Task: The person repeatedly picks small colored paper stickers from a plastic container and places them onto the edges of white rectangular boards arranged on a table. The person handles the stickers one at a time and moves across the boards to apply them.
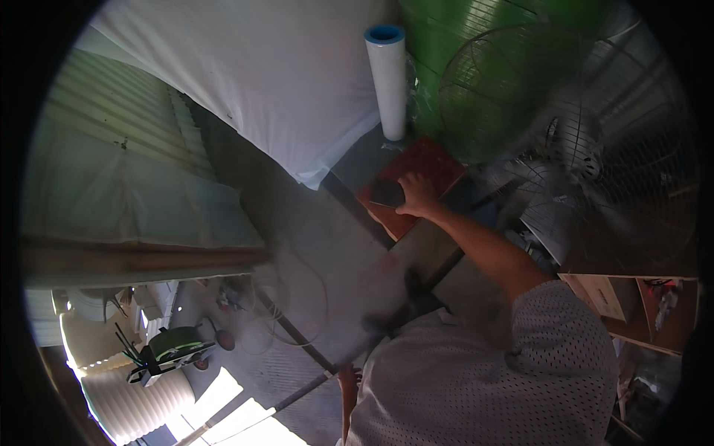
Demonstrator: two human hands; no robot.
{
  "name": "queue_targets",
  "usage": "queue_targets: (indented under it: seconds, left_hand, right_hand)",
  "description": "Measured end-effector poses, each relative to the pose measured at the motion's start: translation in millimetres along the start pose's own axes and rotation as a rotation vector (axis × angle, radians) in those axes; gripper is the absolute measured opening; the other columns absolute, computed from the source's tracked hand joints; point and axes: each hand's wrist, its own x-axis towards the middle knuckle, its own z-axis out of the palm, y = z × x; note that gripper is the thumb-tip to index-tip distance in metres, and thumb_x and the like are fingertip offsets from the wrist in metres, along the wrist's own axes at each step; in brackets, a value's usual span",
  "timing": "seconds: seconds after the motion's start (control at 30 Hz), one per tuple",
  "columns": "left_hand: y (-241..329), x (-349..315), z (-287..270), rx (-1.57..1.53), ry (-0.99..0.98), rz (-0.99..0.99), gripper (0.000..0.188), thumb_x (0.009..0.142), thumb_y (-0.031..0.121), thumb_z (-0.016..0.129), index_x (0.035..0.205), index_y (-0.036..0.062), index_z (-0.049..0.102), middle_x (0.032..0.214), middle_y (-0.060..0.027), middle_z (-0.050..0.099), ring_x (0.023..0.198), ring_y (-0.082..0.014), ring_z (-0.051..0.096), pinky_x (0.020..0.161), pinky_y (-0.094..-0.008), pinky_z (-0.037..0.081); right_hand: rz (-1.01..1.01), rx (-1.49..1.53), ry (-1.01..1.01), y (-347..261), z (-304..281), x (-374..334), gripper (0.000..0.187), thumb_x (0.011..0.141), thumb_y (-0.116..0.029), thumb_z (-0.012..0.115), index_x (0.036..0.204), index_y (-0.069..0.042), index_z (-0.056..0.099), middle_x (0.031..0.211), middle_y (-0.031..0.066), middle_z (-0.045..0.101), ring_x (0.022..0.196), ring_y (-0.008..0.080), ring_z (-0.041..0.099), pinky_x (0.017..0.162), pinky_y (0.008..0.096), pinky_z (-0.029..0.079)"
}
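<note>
My right hand [419, 195] reaches out over a red board [435, 160] with a pale edge. Its fingers and thumb are closed on the side of a dark, rounded object [387, 193], which rests at the board's near left part; its exact kind I cannot make out. Low beside my body hangs my left hand [349, 375], small in view and partly cut off by my shirt. Its fingers look loosely apart, and nothing shows in them.
A white roll with a blue core [386, 89] stands upright behind the board, beside a large white-covered block [275, 74]. To the right is a big wire-caged fan [573, 149], with wooden shelving [625, 305] below. A green reel on a stand [171, 342] sits lower left.
</note>
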Motion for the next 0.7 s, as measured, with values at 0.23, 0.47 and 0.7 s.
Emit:
queue_targets:
  seconds: [0.23, 0.47, 0.7]
  left_hand:
    - [25.4, -11.9, 8.9, -0.01, 0.05, 0.448, 0.036, 0.094, 0.028, 0.051, 0.11, -0.0028, 0.059, 0.087, -0.0167, 0.07, 0.057, -0.0208, 0.063, 0.048, -0.0328, 0.049]
    - [78.8, -39.9, 16.1, -0.106, 0.062, 0.132, 0.035, 0.092, 0.024, 0.049, 0.104, -0.0061, 0.061, 0.088, -0.0177, 0.07, 0.052, -0.0198, 0.059, 0.045, -0.0329, 0.047]
    - [99.9, -25.8, -0.2, -0.037, -0.068, 0.128, 0.035, 0.092, 0.023, 0.049, 0.111, -0.0041, 0.06, 0.088, -0.0189, 0.07, 0.052, -0.0198, 0.059, 0.043, -0.0339, 0.047]
  right_hand:
    - [-0.007, 0.019, -0.002, -0.9, -4.4, -4.9, 0.091, 0.061, -0.04, 0.085, 0.137, -0.005, 0.047, 0.128, 0.0146, 0.05, 0.12, 0.0356, 0.047, 0.097, 0.0511, 0.041]
    - [-0.018, 0.145, 0.116, 1.4, -8.0, -14.5, 0.086, 0.067, -0.036, 0.083, 0.136, -0.001, 0.046, 0.132, 0.017, 0.05, 0.124, 0.0369, 0.046, 0.103, 0.0509, 0.039]
    - [0.043, 0.396, 0.416, 22.0, 1.4, -107.0, 0.067, 0.075, -0.02, 0.079, 0.13, 0.003, 0.049, 0.127, 0.0212, 0.054, 0.122, 0.0406, 0.048, 0.105, 0.0493, 0.038]
